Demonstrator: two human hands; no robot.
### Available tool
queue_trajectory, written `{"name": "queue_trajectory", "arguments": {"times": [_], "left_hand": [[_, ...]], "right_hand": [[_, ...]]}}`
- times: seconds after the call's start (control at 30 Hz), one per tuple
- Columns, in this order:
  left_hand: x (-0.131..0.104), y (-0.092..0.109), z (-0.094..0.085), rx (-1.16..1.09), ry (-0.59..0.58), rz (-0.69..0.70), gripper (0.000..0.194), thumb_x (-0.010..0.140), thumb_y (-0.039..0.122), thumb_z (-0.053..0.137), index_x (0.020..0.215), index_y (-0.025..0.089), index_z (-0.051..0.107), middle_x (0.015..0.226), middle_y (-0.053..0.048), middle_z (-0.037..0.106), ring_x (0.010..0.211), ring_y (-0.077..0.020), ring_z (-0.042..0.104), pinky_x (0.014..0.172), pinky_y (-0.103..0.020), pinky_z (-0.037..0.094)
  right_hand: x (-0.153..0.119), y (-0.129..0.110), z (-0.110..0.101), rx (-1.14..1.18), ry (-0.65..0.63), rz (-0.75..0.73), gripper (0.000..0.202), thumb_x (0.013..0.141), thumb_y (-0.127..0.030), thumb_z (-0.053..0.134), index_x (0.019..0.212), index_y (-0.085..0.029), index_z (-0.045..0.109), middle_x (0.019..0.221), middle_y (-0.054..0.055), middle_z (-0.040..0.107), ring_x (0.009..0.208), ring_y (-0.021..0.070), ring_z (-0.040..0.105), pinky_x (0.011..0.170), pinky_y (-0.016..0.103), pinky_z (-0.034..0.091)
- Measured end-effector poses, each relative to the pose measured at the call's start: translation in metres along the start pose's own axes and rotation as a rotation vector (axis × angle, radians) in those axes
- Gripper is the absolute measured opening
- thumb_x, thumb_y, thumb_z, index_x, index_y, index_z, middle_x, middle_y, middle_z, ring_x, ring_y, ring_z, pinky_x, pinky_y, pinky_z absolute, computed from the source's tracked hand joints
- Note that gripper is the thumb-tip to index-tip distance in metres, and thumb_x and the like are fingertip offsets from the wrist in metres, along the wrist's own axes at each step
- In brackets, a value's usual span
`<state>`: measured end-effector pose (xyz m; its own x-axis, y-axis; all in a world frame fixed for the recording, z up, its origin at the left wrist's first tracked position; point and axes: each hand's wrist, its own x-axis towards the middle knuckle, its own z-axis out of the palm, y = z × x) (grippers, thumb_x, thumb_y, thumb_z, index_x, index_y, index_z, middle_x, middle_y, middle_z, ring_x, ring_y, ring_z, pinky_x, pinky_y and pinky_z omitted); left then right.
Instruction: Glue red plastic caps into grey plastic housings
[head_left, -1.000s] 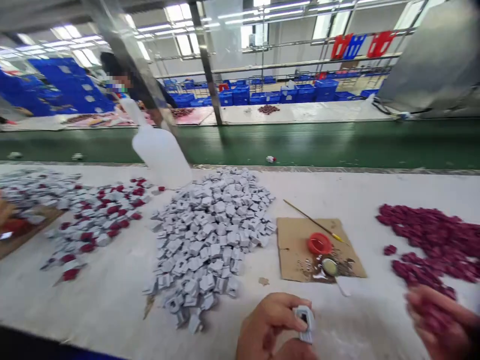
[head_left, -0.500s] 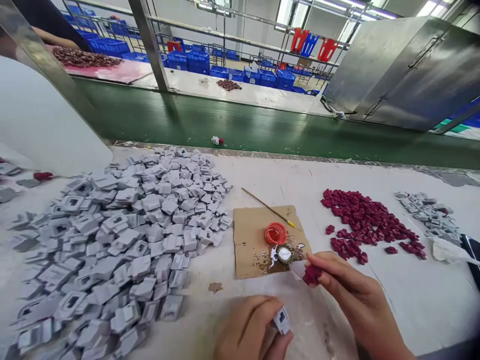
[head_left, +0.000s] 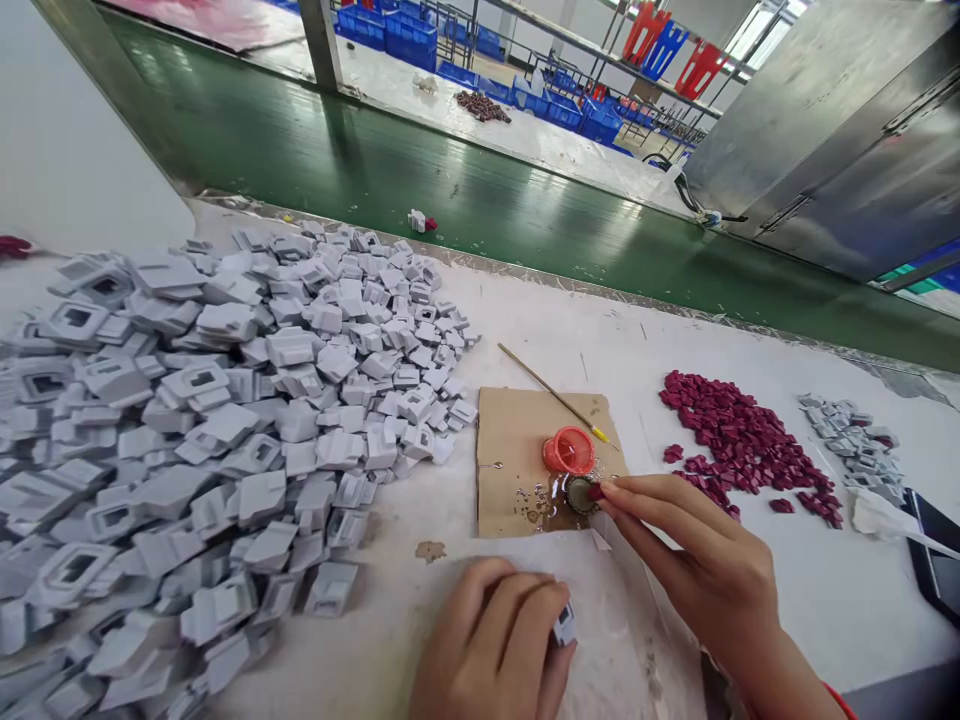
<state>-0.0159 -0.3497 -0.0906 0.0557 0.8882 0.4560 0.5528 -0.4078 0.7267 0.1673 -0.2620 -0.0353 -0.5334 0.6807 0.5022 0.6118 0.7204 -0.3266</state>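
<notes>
My left hand (head_left: 495, 640) is closed around a small grey plastic part (head_left: 564, 624), whose end shows past the fingertips. My right hand (head_left: 690, 540) pinches a small dark red plastic piece (head_left: 595, 492), mostly covered by the fingers. That piece is at the rim of a bottle cap (head_left: 579, 494), on a wet patch of a cardboard sheet (head_left: 499, 430). Just behind the cap stands a small red cup (head_left: 568, 451). A thin brush-like stick (head_left: 551, 388) with a yellow end lies across the cardboard's far edge.
A large heap of grey parts (head_left: 247, 400) covers the left of the table. Dark red pieces (head_left: 742, 430) lie in a pile at right, beside a smaller grey pile (head_left: 855, 440). Beyond the table runs a green conveyor belt (head_left: 300, 150) carrying one grey-and-red part (head_left: 421, 220).
My right hand has brought the red piece forward to the bottle cap. My left hand still holds the grey part, now turned more under the fingers. The view has tilted downward.
</notes>
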Motion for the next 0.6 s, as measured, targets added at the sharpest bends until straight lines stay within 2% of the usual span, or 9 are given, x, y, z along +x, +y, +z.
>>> {"name": "queue_trajectory", "arguments": {"times": [0.1,0.27,0.4,0.5,0.6], "left_hand": [[-0.002,-0.002,0.001,0.001,-0.019,0.016,0.014,0.09,0.016,0.059,0.104,0.017,0.062,0.09,-0.003,0.071,0.084,-0.0205,0.059,0.079,-0.029,0.052],[-0.003,0.001,0.001,-0.005,-0.035,-0.045,0.012,0.091,0.018,0.057,0.103,0.018,0.061,0.089,-0.002,0.069,0.082,-0.0214,0.057,0.079,-0.031,0.051],[0.0,0.005,0.0,0.024,-0.034,-0.022,0.008,0.092,0.018,0.057,0.1,0.017,0.058,0.083,-0.003,0.067,0.078,-0.0214,0.057,0.075,-0.032,0.051],[0.003,0.004,-0.001,0.05,-0.02,0.013,0.004,0.092,0.019,0.057,0.093,0.017,0.055,0.076,-0.002,0.064,0.071,-0.0202,0.057,0.068,-0.032,0.051],[0.003,0.003,0.0,0.077,-0.03,0.006,0.011,0.091,0.025,0.059,0.087,0.018,0.052,0.072,-0.002,0.061,0.069,-0.0205,0.056,0.064,-0.032,0.052]], "right_hand": [[0.001,-0.001,0.001,0.006,-0.032,-0.002,0.024,0.092,-0.005,0.059,0.109,-0.02,0.066,0.096,0.004,0.068,0.086,0.0168,0.066,0.072,0.027,0.059],[0.001,0.001,0.002,0.0,-0.067,-0.006,0.025,0.092,-0.004,0.059,0.11,-0.019,0.065,0.097,0.005,0.067,0.087,0.0168,0.065,0.073,0.027,0.058],[-0.001,-0.001,0.001,-0.013,-0.022,0.024,0.025,0.091,-0.005,0.061,0.11,-0.022,0.067,0.097,0.004,0.068,0.086,0.0176,0.067,0.073,0.028,0.059],[-0.008,-0.013,-0.002,0.034,0.042,0.109,0.026,0.088,-0.006,0.066,0.109,-0.022,0.067,0.098,0.004,0.068,0.085,0.0179,0.067,0.075,0.028,0.059],[-0.021,-0.033,-0.004,0.193,0.057,0.208,0.026,0.088,-0.005,0.065,0.108,-0.021,0.067,0.094,0.005,0.068,0.082,0.0189,0.066,0.069,0.027,0.059]]}}
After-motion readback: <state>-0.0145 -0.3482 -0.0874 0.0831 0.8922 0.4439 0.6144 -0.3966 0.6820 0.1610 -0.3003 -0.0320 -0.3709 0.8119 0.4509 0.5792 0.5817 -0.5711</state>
